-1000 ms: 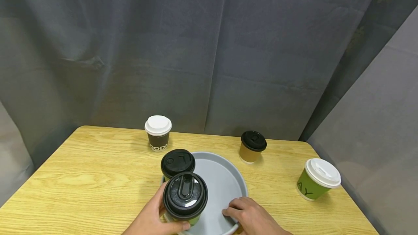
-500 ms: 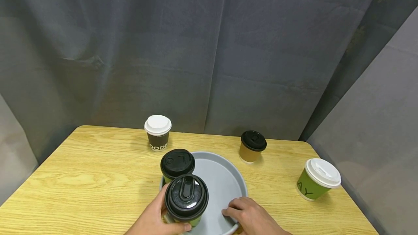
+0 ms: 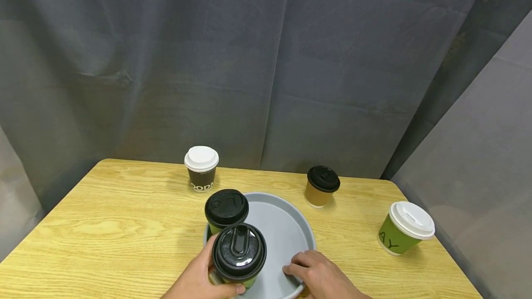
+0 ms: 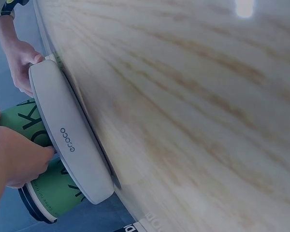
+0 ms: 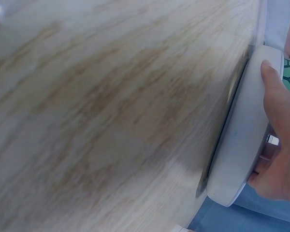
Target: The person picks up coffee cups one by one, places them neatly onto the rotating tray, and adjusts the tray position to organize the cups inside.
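Observation:
My left hand (image 3: 197, 276) grips a green paper coffee cup with a glossy black lid (image 3: 239, 249), upright at the front left of a round grey tray (image 3: 282, 225). Just behind it on the tray stands another green cup with a matte black lid (image 3: 226, 207), partly hidden in the head view. In the left wrist view, fingers wrap the held cup (image 4: 21, 121), whose base is hidden behind the tray's rim (image 4: 70, 135). My right hand (image 3: 322, 275) holds the tray's near right rim, fingers inside and, in the right wrist view, thumb (image 5: 270, 75) along the outer wall.
Beyond the tray at left is a dark cup with a white lid (image 3: 201, 167). A brown cup with a black lid (image 3: 322, 187) stands behind right. Farther right sits a green cup with a white lid (image 3: 405, 228). Grey curtain (image 3: 208, 59) hangs behind the wooden table (image 3: 104, 225).
My left hand and the glossy-lidded cup have shifted slightly right and toward me. The right hand and the tray have stayed in place.

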A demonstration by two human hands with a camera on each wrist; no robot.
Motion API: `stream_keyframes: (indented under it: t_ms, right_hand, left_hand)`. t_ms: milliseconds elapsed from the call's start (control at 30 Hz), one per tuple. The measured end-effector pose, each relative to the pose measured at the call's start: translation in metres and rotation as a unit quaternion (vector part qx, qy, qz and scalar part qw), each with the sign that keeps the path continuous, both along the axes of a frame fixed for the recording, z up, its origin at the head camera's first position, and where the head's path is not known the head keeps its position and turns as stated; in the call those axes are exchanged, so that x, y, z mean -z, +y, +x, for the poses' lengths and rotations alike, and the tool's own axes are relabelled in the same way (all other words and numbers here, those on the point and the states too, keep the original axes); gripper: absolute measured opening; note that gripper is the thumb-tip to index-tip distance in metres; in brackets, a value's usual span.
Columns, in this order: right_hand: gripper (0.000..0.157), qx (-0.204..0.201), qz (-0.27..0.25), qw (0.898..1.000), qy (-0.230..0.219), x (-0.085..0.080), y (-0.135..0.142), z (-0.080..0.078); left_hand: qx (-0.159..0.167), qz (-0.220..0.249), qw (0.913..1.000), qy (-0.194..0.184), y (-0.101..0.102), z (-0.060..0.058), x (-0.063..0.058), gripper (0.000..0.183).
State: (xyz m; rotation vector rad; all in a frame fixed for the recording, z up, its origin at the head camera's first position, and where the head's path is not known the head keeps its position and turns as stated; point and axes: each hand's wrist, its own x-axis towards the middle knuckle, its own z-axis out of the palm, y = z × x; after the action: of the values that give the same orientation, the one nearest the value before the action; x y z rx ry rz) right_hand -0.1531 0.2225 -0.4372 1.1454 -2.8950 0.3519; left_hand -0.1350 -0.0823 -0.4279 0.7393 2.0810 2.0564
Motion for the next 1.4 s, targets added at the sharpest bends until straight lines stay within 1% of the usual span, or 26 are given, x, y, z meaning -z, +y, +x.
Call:
stream_keyframes:
  t_ms: [100, 367, 467, 633, 800, 1000, 1133, 1267, 1400]
  right_hand:
    - [0.053, 0.003, 0.002, 1.0, -0.002, 0.0, 0.0, 0.0004]
    - [0.053, 0.003, 0.001, 1.0, -0.009, -0.0002, 0.0005, 0.0007]
    - [0.052, 0.0, -0.001, 1.0, -0.005, -0.0003, 0.0008, 0.0007]
    - [0.052, 0.005, 0.001, 1.0, -0.013, -0.001, 0.0005, 0.0007]
    - [0.052, 0.006, 0.002, 1.0, -0.013, -0.0011, 0.0002, 0.0009]
    - [0.053, 0.002, 0.002, 1.0, -0.005, -0.0005, 0.0007, 0.0002]
    - [0.053, 0.004, 0.005, 1.0, -0.009, -0.0006, 0.0005, -0.0002]
    - [0.054, 0.004, 0.007, 1.0, -0.007, -0.0004, 0.0004, -0.0003]
    - [0.054, 0.0, 0.005, 1.0, -0.002, 0.0003, 0.0005, -0.0005]
  left_hand:
    - [0.0, -0.006, 0.9999, -0.015, -0.0001, -0.0002, 0.0009, 0.083]
    - [0.001, -0.023, 0.9992, -0.031, -0.001, -0.0007, 0.0017, 0.084]
    - [-0.005, -0.037, 0.999, -0.023, -0.0011, -0.0006, 0.0016, 0.085]
    - [-0.01, -0.054, 0.9985, -0.003, -0.0009, -0.002, 0.0011, 0.086]
    - [-0.013, -0.068, 0.9976, 0.0, -0.0013, -0.0031, 0.0018, 0.086]
    - [-0.028, -0.082, 0.9958, 0.029, -0.001, -0.0029, 0.0038, 0.084]
    - [-0.037, -0.094, 0.9946, 0.026, -0.0007, -0.0024, 0.0039, 0.085]
    - [-0.037, -0.095, 0.9946, 0.017, -0.0001, -0.0023, 0.0039, 0.086]
    - [-0.044, -0.1, 0.9936, 0.03, 0.001, -0.0022, 0.0045, 0.086]
